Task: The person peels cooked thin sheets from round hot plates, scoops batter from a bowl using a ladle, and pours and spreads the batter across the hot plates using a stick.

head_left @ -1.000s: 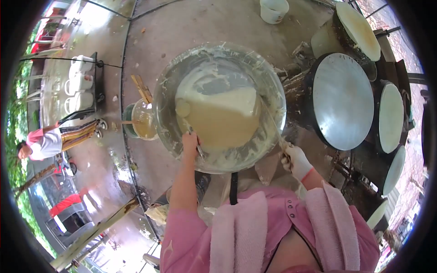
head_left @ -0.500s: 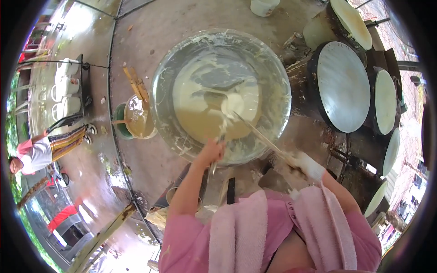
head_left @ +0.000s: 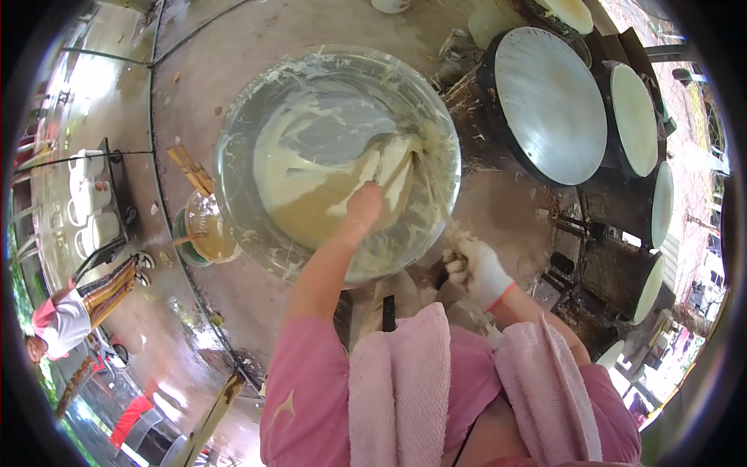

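Note:
A wide metal basin [head_left: 233, 175] stands before me, holding pale, creamy batter [head_left: 299, 206] whose smears coat its walls. My left hand [head_left: 366, 204], bare, reaches over the batter, closed on a thin tool whose kind I cannot make out. At the basin's near right side, my gloved right hand [head_left: 476, 268] is wrapped round the handle of a long ladle [head_left: 436, 187]. The handle slants up over the rim into the basin. The ladle's head is blurred and hidden among batter at the right part of the basin, close to the thin tool's tip.
Left of the basin stands a small bucket [head_left: 222, 247] with sticks leaning on it. Several large round griddles [head_left: 552, 105] line the right side. Farther left, a person [head_left: 66, 323] is beside a cart with white containers [head_left: 93, 198]. A hose or cable [head_left: 152, 117] crosses the floor.
My left hand has moved forward, deeper over the basin. My right hand has shifted down and left, and the ladle's head has moved to the basin's right part. The whole view has turned slightly.

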Motion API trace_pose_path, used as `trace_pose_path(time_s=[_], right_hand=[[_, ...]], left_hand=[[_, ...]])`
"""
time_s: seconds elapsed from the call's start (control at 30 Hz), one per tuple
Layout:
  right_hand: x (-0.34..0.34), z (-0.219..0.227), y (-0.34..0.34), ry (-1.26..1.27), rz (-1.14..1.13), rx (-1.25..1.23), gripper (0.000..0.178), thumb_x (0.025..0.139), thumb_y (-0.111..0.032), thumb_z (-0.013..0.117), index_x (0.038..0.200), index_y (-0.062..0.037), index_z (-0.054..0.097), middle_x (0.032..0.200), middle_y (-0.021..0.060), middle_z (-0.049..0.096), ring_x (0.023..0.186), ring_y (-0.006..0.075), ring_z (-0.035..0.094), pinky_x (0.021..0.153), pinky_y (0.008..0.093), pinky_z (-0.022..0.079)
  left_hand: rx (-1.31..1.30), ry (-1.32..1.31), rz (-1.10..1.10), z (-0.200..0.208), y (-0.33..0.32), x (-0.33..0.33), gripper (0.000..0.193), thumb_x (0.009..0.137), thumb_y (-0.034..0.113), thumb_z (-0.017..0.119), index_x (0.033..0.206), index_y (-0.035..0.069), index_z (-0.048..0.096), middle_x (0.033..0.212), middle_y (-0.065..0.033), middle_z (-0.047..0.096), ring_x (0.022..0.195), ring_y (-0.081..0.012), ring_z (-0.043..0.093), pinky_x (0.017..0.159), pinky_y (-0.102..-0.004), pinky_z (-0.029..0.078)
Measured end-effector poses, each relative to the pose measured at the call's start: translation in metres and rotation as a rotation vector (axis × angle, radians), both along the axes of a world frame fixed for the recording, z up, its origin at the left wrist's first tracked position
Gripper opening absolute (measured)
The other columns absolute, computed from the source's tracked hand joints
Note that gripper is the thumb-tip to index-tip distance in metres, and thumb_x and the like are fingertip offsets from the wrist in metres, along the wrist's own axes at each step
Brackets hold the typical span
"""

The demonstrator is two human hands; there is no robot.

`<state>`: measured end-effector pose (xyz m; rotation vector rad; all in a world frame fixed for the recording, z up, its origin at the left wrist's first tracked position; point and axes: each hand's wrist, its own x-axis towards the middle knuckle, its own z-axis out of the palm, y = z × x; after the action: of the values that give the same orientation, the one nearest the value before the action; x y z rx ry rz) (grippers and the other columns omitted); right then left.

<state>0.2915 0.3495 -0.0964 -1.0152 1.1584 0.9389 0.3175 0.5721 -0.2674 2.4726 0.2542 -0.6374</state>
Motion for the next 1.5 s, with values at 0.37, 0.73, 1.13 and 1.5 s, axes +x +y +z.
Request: trace_pose_path(time_s=[0.37,0.73,1.13,1.5], right_hand=[[-0.100,0.047,-0.047,0.124,0.164,0.244,0.021,0.091,-0.034,0.053,0.080,-0.0157,0.050,0.063,-0.0010,0.048,0.043,0.0097,0.040,0.035,0.0243,0.027],[-0.191,0.104,-0.204,-0.515,0.443,0.095,0.025,0.089,-0.022,0.059,0.106,-0.0050,0.058,0.073,0.0028,0.058,0.057,0.0042,0.048,0.046,0.0190,0.036],[-0.169,-0.031,-0.236,-1.038,-0.244,-0.095,0.031,0.087,-0.006,0.057,0.118,0.0016,0.054,0.105,0.0035,0.061,0.072,0.0048,0.052,0.061,0.0191,0.041],[-0.089,-0.002,-0.204,-0.883,-0.263,-0.205,0.030,0.087,-0.016,0.061,0.115,-0.0037,0.059,0.095,-0.0009,0.054,0.068,0.0034,0.048,0.060,0.0178,0.037]], left_hand=[[-1.648,0.776,1.006,0.026,-0.057,-0.140,0.032,0.096,0.033,0.039,0.086,0.005,0.049,0.051,0.0079,0.031,0.037,-0.0042,0.025,0.042,-0.0216,0.027],[-1.803,-0.038,1.103,0.262,-0.119,-0.199,0.027,0.098,0.023,0.037,0.107,0.001,0.048,0.061,0.0060,0.039,0.038,-0.0005,0.031,0.040,-0.0184,0.029],[-1.948,-0.363,0.729,0.309,0.008,-0.099,0.027,0.096,0.019,0.039,0.103,-0.006,0.045,0.060,0.0039,0.039,0.037,-0.0007,0.031,0.043,-0.0188,0.027],[-0.627,-0.476,0.767,0.337,-0.048,-0.034,0.028,0.094,0.023,0.046,0.085,-0.003,0.049,0.054,-0.0004,0.041,0.038,-0.0094,0.037,0.035,-0.0230,0.026]])
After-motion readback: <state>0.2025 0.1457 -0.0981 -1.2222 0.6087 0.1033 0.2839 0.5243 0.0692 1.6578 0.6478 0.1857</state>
